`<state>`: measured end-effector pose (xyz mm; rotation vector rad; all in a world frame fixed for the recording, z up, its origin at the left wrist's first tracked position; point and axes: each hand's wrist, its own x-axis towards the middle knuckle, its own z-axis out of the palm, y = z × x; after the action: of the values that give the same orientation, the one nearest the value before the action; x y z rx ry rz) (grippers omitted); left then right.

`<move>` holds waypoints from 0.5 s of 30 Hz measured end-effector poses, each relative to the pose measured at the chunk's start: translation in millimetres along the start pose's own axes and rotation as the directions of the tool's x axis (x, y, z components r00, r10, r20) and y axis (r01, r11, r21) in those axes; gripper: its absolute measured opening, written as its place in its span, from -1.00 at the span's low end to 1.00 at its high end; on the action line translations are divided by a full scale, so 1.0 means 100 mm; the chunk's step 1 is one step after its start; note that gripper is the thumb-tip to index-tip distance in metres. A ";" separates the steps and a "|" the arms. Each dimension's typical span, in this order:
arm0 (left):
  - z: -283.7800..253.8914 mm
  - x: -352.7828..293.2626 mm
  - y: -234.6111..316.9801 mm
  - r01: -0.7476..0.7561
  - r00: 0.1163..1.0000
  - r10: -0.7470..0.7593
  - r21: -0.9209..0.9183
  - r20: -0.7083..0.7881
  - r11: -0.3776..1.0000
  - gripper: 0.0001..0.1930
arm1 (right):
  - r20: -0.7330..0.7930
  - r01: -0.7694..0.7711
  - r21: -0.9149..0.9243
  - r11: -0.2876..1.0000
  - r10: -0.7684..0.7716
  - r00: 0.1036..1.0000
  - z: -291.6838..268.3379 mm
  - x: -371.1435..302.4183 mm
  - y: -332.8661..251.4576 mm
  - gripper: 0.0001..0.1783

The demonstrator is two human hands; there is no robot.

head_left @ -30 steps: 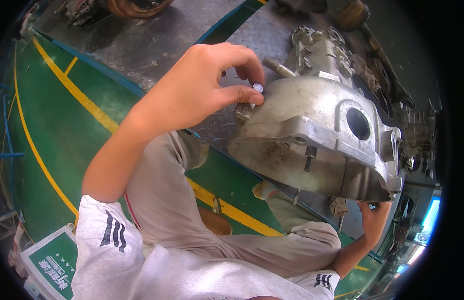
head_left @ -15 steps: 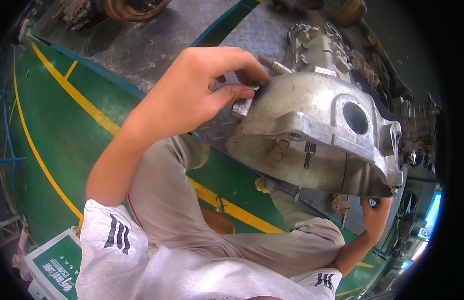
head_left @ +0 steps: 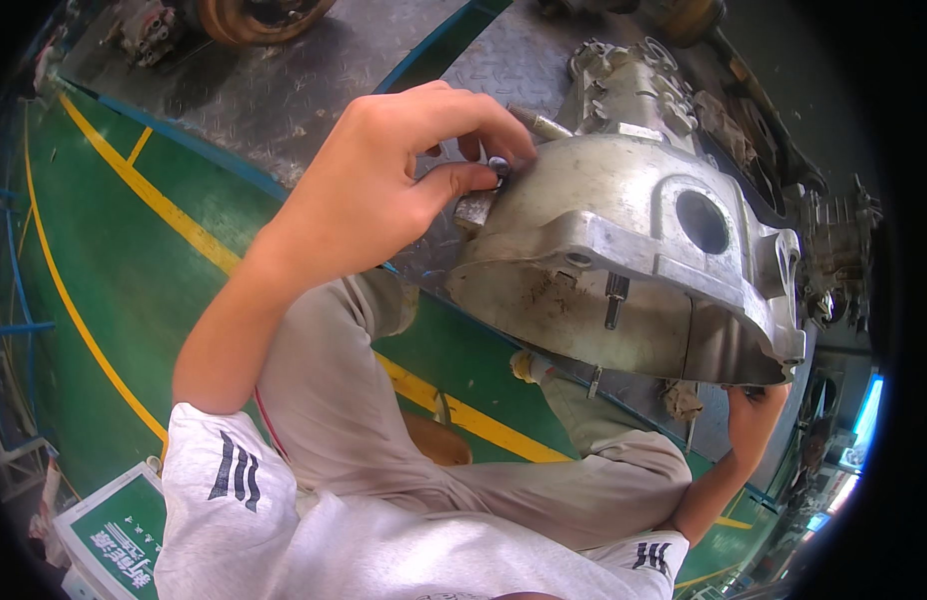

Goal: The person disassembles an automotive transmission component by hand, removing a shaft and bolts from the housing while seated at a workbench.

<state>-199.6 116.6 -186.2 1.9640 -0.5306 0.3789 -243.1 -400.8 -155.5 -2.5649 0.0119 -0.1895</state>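
A large silver-grey gearbox housing (head_left: 634, 185) fills the right middle, its wide bell-shaped opening facing me. Inside that opening a splined shaft (head_left: 616, 298) sticks out. My left hand (head_left: 414, 165) is at the housing's upper left side, thumb and fingers pinched on a small shiny bolt (head_left: 499, 168). A metal block-like lug (head_left: 474, 208) shows just below the thumb, and a short metal rod (head_left: 540, 122) lies beyond the fingertips. At the housing's lower right rim is my right hand (head_left: 758, 400); the rim hides most of its fingers.
Beneath the housing is a metal checker-plate platform (head_left: 314, 105) with a blue edge. Other gearbox parts (head_left: 834, 250) stand along the right, and a rusty round part (head_left: 259, 18) lies at the far left. A green box (head_left: 114, 530) sits on the floor at lower left.
The housing has shifted slightly up and left in view. My left hand has moved slightly, and more of the bolt shows between thumb and fingers. My right hand's fingers are more hidden behind the rim.
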 end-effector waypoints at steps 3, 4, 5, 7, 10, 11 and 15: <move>-0.02 0.01 0.00 0.010 1.000 -0.010 0.047 0.008 0.999 -0.66 | -0.071 0.100 -0.063 0.993 -0.105 0.992 0.04 -0.01 -0.09 -0.61; -0.04 0.00 -0.02 0.022 1.000 -0.023 0.053 0.013 0.998 -0.66 | -0.037 0.085 -0.042 0.995 -0.087 0.996 0.01 -0.01 -0.13 -0.57; -0.04 0.00 -0.03 0.021 1.000 -0.021 0.045 0.010 0.999 -0.66 | -0.003 0.068 -0.022 0.997 -0.068 0.998 -0.01 -0.02 -0.16 -0.53; -0.01 0.01 0.01 -0.034 0.999 0.034 0.100 -0.001 0.994 -0.65 | -0.003 0.063 0.073 0.995 -0.063 0.998 0.03 -0.01 -0.08 -0.48; -0.02 -0.02 0.02 0.009 1.000 -0.009 -0.057 -0.012 0.998 -0.65 | -0.010 0.051 0.165 0.985 -0.050 0.999 0.01 -0.01 0.06 -0.39; 0.00 -0.01 0.03 0.007 1.000 -0.008 -0.057 -0.008 0.998 -0.65 | -0.014 0.049 0.172 0.984 -0.047 0.999 0.00 -0.02 0.09 -0.35; 0.00 0.01 0.02 0.008 1.000 -0.008 0.043 -0.014 0.999 -0.64 | -0.023 0.060 0.186 0.981 -0.056 0.998 -0.03 -0.02 0.07 -0.36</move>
<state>-200.0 115.6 -184.7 2.0026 -0.5093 0.4013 -245.3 -408.3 -156.5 -2.3781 -0.0711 -0.2242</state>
